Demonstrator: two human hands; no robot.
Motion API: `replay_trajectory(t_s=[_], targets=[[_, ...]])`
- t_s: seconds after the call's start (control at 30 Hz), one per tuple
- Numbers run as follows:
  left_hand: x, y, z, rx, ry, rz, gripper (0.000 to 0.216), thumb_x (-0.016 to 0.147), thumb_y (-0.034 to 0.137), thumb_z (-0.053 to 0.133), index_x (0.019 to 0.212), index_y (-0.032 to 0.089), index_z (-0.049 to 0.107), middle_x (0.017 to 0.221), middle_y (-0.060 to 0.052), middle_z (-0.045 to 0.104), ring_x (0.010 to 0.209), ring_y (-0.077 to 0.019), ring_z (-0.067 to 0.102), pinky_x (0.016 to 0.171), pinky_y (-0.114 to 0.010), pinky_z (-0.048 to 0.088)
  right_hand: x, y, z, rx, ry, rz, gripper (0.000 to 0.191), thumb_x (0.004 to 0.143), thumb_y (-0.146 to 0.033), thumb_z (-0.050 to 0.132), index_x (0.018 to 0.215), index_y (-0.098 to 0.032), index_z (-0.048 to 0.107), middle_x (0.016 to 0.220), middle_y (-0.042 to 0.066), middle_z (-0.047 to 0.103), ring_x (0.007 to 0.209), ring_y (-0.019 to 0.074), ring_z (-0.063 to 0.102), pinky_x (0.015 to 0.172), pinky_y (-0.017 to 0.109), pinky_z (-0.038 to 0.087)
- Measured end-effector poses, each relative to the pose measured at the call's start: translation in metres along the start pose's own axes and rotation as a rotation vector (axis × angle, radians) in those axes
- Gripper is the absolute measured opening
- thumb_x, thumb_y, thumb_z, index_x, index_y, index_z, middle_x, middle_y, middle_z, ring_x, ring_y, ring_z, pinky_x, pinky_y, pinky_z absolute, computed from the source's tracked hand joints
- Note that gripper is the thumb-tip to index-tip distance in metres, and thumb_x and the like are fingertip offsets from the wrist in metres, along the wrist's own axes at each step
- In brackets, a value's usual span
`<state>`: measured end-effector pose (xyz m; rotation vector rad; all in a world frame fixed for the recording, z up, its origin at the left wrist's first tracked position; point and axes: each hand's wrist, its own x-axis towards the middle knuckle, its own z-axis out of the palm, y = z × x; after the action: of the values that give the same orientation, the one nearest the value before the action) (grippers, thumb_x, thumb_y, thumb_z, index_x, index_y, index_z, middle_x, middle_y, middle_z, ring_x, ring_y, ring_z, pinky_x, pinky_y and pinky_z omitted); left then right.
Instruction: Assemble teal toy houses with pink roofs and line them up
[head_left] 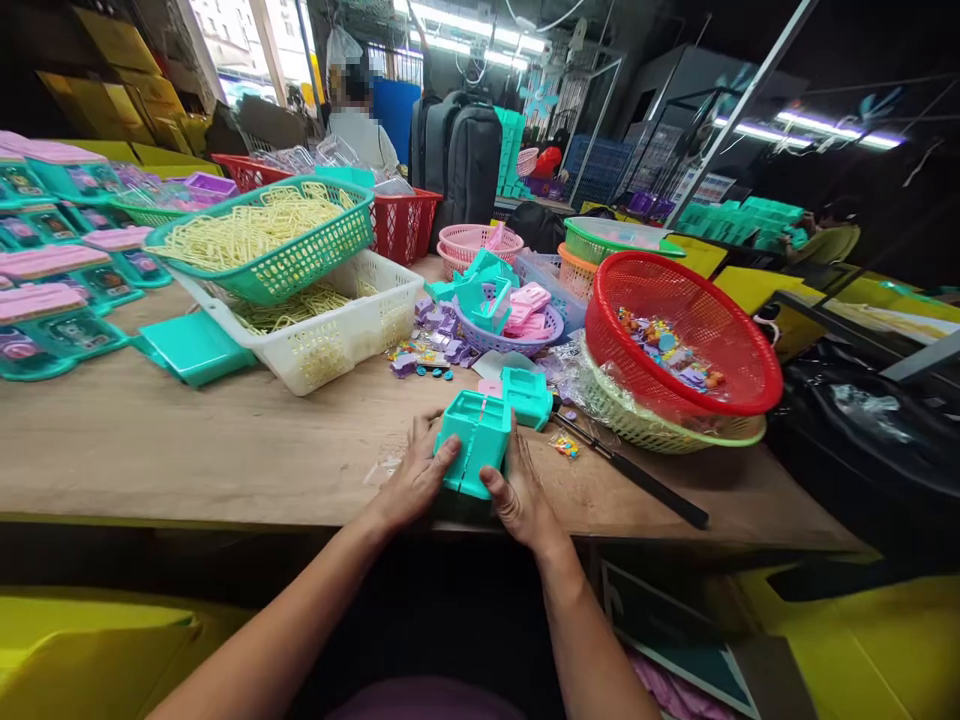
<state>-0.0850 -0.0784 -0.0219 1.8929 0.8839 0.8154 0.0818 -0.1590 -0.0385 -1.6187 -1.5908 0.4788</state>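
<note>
Turquoise box [482,445], long axis pointing away, between fingers [448,452].

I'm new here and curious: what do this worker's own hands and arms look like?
The left hand and right hand are ordinary human hands, without gloves. Both forearms are bare: no sleeves, watch, bracelet or cables show. Rings I can't rule out.

Left grip [416,475], right grip [526,495], forearms [304,602] bare — dark clothing [420,620], dull purple patch [427,702] below.
</note>
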Motion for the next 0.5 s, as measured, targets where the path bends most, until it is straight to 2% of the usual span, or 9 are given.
replay_trajectory(t_s=[0.07, 0.13, 0.2, 0.27, 0.37, 0.43, 0.5], targets=[[-0.004, 0.0, 0.0, 0.088, 0.073, 0.066, 0.054, 0.092, 0.056, 0.045, 0.132, 0.02, 0.055, 0.128, -0.012, 0.048, 0.126, -0.029, 0.047, 0.11, -0.047, 0.037, -0.001, -0.001, 0.004, -0.087, 0.007, 0.061, 0.101, 0.082, -0.08, 0.036, 0.157, -0.022, 0.001, 0.148, 0.017, 0.036, 0.14, 0.0371, 0.032, 0.113, 0.06, 0.027], [-0.009, 0.0, -0.001, 0.109, 0.094, 0.123, 0.073, 0.083, 0.056, 0.061, 0.144, 0.02, 0.04, 0.134, -0.014, 0.045, 0.129, -0.0308, 0.045, 0.11, -0.048, 0.038, -0.003, -0.004, 0.006, -0.187, 0.01, 0.103, 0.103, 0.079, -0.082, 0.038, 0.157, -0.023, 0.005, 0.141, 0.019, 0.039, 0.135, 0.0406, 0.036, 0.11, 0.066, 0.026], [-0.012, -0.001, -0.004, 0.113, 0.096, 0.153, 0.097, 0.072, 0.055, 0.075, 0.15, 0.022, 0.027, 0.142, -0.015, 0.042, 0.134, -0.0328, 0.042, 0.111, -0.049, 0.037, -0.004, -0.005, 0.006, -0.191, -0.04, 0.068, 0.1, 0.082, -0.08, 0.037, 0.157, -0.023, 0.003, 0.141, 0.019, 0.038, 0.133, 0.0383, 0.039, 0.111, 0.063, 0.029], [-0.013, -0.003, -0.006, 0.141, 0.114, 0.154, 0.105, 0.063, 0.054, 0.082, 0.148, 0.022, 0.029, 0.141, -0.015, 0.045, 0.133, -0.0335, 0.044, 0.11, -0.05, 0.039, -0.004, -0.005, 0.001, -0.116, -0.115, 0.006, 0.093, 0.087, -0.075, 0.036, 0.157, -0.025, 0.001, 0.147, 0.017, 0.033, 0.138, 0.0332, 0.035, 0.114, 0.055, 0.03], [-0.012, -0.008, -0.011, 0.157, 0.118, 0.152, 0.09, 0.066, 0.048, 0.082, 0.14, 0.021, 0.039, 0.132, -0.012, 0.054, 0.123, -0.0303, 0.053, 0.104, -0.047, 0.046, 0.003, 0.002, -0.012, 0.02, -0.175, -0.055, 0.084, 0.09, -0.069, 0.039, 0.157, -0.026, 0.011, 0.152, 0.013, 0.031, 0.143, 0.0283, 0.03, 0.117, 0.046, 0.028], [-0.011, -0.009, -0.013, 0.134, 0.081, 0.158, 0.076, 0.072, 0.043, 0.077, 0.135, 0.021, 0.042, 0.126, -0.011, 0.057, 0.116, -0.0274, 0.058, 0.098, -0.044, 0.05, 0.009, 0.008, -0.019, 0.139, -0.158, -0.105, 0.081, 0.089, -0.07, 0.043, 0.153, -0.023, 0.028, 0.143, 0.013, 0.044, 0.135, 0.0277, 0.042, 0.114, 0.044, 0.035], [-0.011, -0.008, -0.013, 0.129, 0.046, 0.171, 0.073, 0.073, 0.042, 0.076, 0.134, 0.02, 0.042, 0.125, -0.011, 0.058, 0.115, -0.0263, 0.059, 0.096, -0.042, 0.051, 0.015, 0.012, -0.021, 0.239, -0.101, -0.117, 0.076, 0.088, -0.068, 0.046, 0.146, -0.019, 0.043, 0.127, 0.012, 0.056, 0.119, 0.0258, 0.055, 0.105, 0.041, 0.044]])
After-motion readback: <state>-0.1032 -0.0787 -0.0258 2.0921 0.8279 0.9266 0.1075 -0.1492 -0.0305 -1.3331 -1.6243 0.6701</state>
